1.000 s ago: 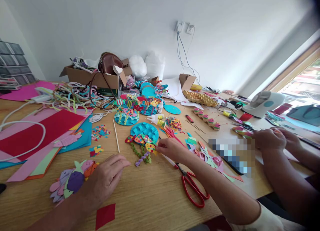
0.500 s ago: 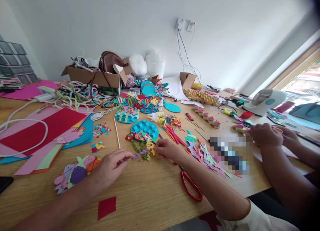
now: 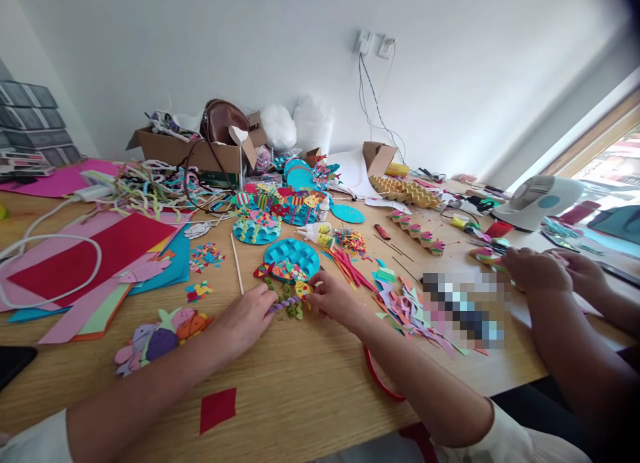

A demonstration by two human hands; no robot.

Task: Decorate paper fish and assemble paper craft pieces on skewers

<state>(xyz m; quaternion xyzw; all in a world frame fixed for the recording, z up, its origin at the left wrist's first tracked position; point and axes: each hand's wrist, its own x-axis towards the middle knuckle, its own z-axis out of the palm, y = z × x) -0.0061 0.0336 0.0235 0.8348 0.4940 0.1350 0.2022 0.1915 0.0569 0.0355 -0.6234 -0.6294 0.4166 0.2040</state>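
Observation:
My left hand point(image 3: 247, 316) is closed, its fingertips at the end of a purple twisted pipe cleaner point(image 3: 280, 305). Just to the right, my right hand point(image 3: 334, 299) pinches at the edge of a yellow spotted paper fish point(image 3: 302, 289). Between both hands lie curly green pipe cleaners point(image 3: 299, 311), partly covered by my left fingers. Behind them sits a bumpy blue disc point(image 3: 291, 251) with several small paper fish along its front edge. Red-handled scissors point(image 3: 379, 376) lie mostly under my right forearm.
Paper fish cutouts point(image 3: 159, 339) and coloured sheets point(image 3: 95, 256) lie on the left. Glue bottles point(image 3: 319, 235), paper strips point(image 3: 407, 313) and a wooden stick point(image 3: 237, 263) surround the work. On the right, another person's hands point(image 3: 540, 273) handle something small. A cardboard box point(image 3: 190, 153) stands behind.
My left hand has moved forward and right, closer to my right hand, and now covers part of the pipe cleaners. My right hand has shifted slightly, its forearm covering more of the scissors.

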